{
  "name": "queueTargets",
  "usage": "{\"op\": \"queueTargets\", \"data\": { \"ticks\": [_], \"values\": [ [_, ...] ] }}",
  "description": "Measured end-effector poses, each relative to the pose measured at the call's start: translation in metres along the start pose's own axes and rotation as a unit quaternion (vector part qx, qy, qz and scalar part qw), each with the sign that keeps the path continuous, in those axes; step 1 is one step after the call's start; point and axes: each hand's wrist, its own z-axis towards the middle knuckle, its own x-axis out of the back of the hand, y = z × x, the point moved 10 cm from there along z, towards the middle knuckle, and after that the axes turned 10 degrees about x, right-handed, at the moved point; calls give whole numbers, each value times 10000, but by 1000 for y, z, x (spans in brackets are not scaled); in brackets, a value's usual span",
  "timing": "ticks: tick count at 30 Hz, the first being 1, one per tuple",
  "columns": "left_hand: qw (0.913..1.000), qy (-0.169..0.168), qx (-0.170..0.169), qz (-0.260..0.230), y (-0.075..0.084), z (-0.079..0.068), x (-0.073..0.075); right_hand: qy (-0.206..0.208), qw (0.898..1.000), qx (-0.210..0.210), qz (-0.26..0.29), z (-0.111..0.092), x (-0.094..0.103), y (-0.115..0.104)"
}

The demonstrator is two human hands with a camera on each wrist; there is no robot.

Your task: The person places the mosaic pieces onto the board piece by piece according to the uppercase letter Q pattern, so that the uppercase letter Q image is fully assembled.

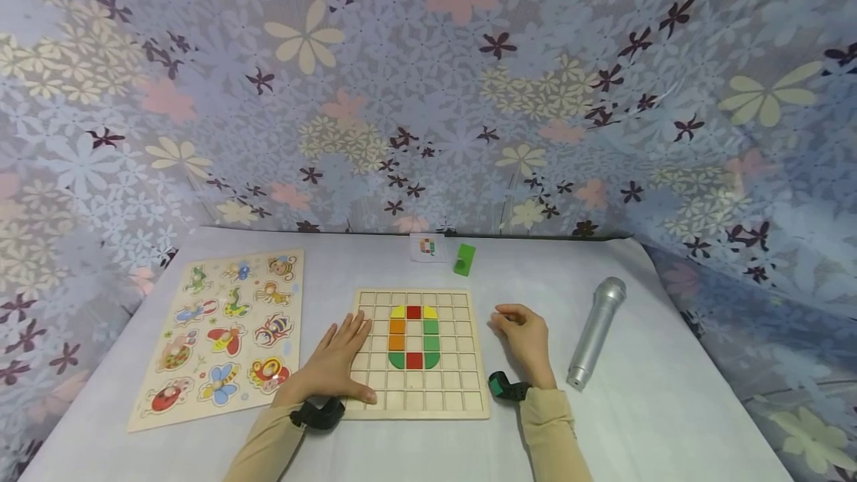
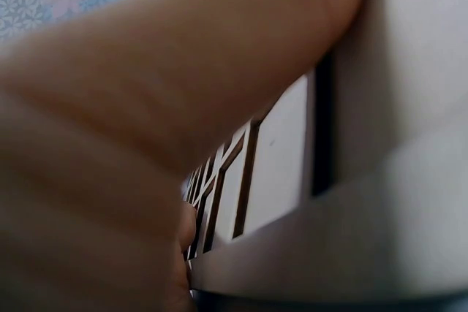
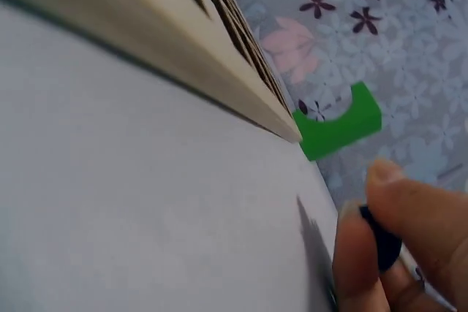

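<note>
A wooden grid board (image 1: 448,385) lies on the table, with red, yellow, orange and green tiles (image 1: 414,361) set in a ring on its cells. My left hand (image 1: 338,363) rests spread on the board's left side, its thumb near the lower edge. Just right of the board is my right hand (image 1: 525,337), held above the table. In the right wrist view its thumb and fingers pinch a small dark tile (image 3: 384,242) with a curved edge; its exact colour is hard to tell. The left wrist view is mostly filled by the left hand (image 2: 161,71).
Left of the board lies a wooden insect puzzle (image 1: 254,288). A silver microphone (image 1: 597,333) lies to the right. Behind the board are a small card (image 1: 428,248) with a similar ring pattern and a green block (image 1: 465,259) with a curved notch. A flowered cloth (image 1: 428,95) hangs behind.
</note>
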Motion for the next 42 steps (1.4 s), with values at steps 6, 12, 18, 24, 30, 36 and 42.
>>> {"op": "queueTargets", "data": {
  "ticks": [6,12,18,24,30,36,42],
  "values": [
    [10000,-6,-1,-5,-2,0,-1,-322,9898,-372,1337,1,-4,8],
    [10000,0,11,27,-2,0,0,-571,9864,-598,1421,0,-3,13],
    [10000,-1,43,48,-3,1,0,-772,9855,-537,1411,0,-5,10],
    [10000,-16,46,1,-1,0,0,-804,9788,-555,1801,-1,-10,7],
    [10000,-39,19,-27,0,1,0,-1449,9715,-683,1747,-8,-22,-1],
    [10000,0,1,9,-1,3,1,-3207,9341,-251,1551,-28,-57,-27],
    [10000,-43,17,55,-2,2,-1,-4264,8913,-81,1537,-55,-90,-48]
  ]
}}
